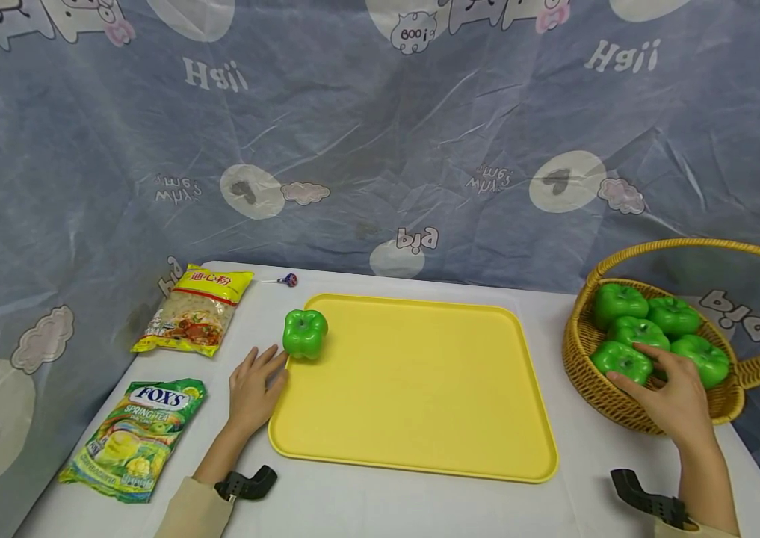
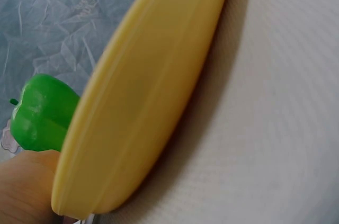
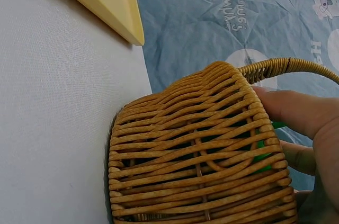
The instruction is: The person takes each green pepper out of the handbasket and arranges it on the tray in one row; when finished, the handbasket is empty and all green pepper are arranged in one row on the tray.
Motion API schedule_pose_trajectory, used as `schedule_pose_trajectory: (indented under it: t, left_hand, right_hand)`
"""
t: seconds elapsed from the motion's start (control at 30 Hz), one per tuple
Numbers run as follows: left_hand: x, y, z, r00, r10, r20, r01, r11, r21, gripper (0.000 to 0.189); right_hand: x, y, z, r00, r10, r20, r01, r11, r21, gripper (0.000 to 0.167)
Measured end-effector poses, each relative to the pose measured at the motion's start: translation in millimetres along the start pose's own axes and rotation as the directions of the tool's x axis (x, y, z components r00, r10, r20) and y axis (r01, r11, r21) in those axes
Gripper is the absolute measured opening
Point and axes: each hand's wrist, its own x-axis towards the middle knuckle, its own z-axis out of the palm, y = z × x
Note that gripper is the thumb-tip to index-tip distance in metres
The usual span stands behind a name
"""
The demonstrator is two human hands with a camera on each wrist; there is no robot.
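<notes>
My right hand (image 1: 675,392) reaches into the wicker basket (image 1: 611,407), its thumb and fingers around the nearest green bell pepper (image 1: 618,361). In the right wrist view the basket's woven side (image 3: 196,155) hides most of that pepper. Several more green bell peppers, such as one at the back (image 1: 618,305), fill the basket. My left hand (image 1: 252,392) lies at the left edge of the yellow tray (image 1: 413,381), fingers extended. Just beyond its fingertips, a single green bell pepper (image 1: 306,333) sits on the tray's upper left corner; it also shows past the tray rim in the left wrist view.
On the left of the white table (image 1: 467,508) lie a yellow food packet (image 1: 194,310) and a green Fox's candy bag (image 1: 137,441). A small lollipop (image 1: 291,280) is behind the tray. The basket's tall handle (image 1: 696,243) arches over the peppers. A grey-blue printed cloth (image 1: 366,149) hangs behind.
</notes>
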Motion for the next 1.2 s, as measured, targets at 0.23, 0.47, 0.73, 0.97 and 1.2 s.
schedule_pose_trajectory:
  t: [0.23, 0.47, 0.73, 0.97, 1.2]
  left_hand:
    - [-0.2, -1.0, 0.1, 1.0, 0.0, -0.004, 0.0, 1.0, 0.001, 0.04]
    - [-0.7, -2.2, 0.4, 1.0, 0.005, -0.008, -0.005, 1.0, 0.003, 0.04]
    - [0.0, -1.8, 0.4, 1.0, 0.004, -0.005, -0.004, 1.0, 0.011, 0.04]
    - [0.3, -2.2, 0.7, 1.0, 0.012, -0.008, -0.012, 1.0, 0.005, 0.04]
    - [-0.4, -1.9, 0.4, 1.0, 0.017, -0.007, -0.017, 1.0, 0.011, 0.04]
  right_hand:
    - [1.3, -1, -2, 0.999, 0.021, 0.024, -0.02, 0.999, -0.027, 0.079]
    - [1.3, -1, -3, 1.0, 0.012, -0.014, -0.013, 0.999, -0.052, 0.077]
    - [1.0, 0, 0, 0.994, -0.004, -0.114, -0.001, 0.999, -0.045, 0.072]
    - [-1.1, -5, -3, 0.985, 0.126, -0.12, -0.122, 0.992, 0.036, 0.075]
    - [-6.5, -18, -18, 0.95, 0.217, -0.225, -0.205, 0.976, 0.076, 0.073]
